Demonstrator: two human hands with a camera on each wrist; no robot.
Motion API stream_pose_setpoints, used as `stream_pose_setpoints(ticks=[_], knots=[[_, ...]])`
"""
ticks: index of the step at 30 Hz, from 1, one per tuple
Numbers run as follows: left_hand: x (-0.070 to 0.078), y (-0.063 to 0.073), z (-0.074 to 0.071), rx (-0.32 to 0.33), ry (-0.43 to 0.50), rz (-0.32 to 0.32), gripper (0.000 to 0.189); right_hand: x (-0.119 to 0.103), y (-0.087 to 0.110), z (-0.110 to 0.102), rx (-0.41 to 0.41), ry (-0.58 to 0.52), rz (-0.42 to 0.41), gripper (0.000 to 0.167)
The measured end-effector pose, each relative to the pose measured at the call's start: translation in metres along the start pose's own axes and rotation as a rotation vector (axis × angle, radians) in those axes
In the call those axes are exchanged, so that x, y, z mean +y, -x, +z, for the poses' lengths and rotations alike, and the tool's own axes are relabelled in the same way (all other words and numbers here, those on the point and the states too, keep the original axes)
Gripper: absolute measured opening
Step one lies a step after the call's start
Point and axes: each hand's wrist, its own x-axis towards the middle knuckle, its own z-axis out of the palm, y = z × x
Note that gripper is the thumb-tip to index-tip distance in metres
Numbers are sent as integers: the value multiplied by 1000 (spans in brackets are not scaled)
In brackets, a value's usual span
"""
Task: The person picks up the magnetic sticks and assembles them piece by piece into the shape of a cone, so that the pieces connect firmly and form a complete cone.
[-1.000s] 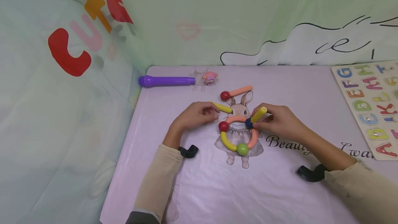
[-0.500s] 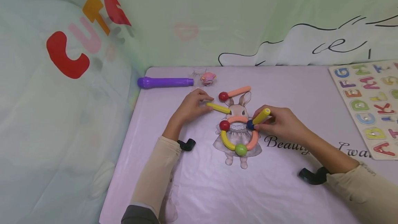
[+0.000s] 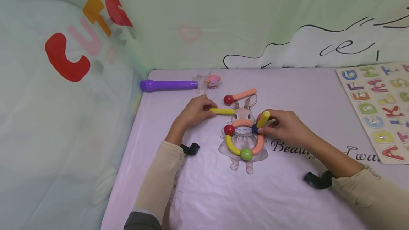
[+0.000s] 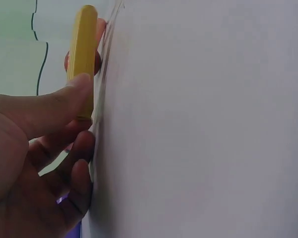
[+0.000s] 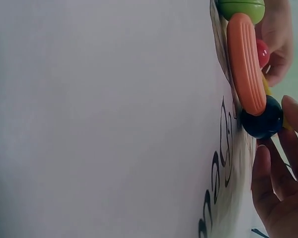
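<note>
My left hand [image 3: 198,112] pinches one end of a straight yellow rod [image 3: 225,111]; in the left wrist view the thumb lies along this yellow rod [image 4: 82,54]. The fingers of my right hand [image 3: 287,126] hold a blue ball [image 5: 262,119] at the upper right of a ring on the table. Another yellow rod [image 3: 263,119] rises at a tilt from that ball. The ring also has an orange curved rod [image 3: 243,122] on top, a red ball [image 3: 229,129], a yellow curved rod [image 3: 232,145], a green ball [image 3: 246,154] and a second orange curved rod [image 5: 246,64].
Behind the ring lie a red ball [image 3: 228,99] and a straight orange rod [image 3: 245,94], end to end. A purple microphone-shaped stick [image 3: 170,85] and a small pink toy [image 3: 212,81] are at the back left. An alphabet board [image 3: 377,113] lies at the right.
My left hand has moved from beside the yellow rod to its left end and taken hold of it, and the rod has turned slightly. The right hand stays at the blue ball.
</note>
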Motion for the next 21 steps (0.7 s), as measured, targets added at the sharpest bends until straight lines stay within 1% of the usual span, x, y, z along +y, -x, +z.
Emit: stream_pose_setpoints(ticks=[5, 11, 17, 21], knots=[[1, 7, -2, -26, 60, 18, 22, 5, -1, 2, -15, 7, -1, 32], [5, 13, -1, -92, 137, 57, 24, 8, -3, 3, -66, 13, 13, 35], [11, 16, 1, -130, 234, 80, 22, 7, -6, 0, -106, 34, 33, 32], [14, 17, 3, -173, 306, 119, 22, 7, -7, 0, -109, 33, 29, 29]])
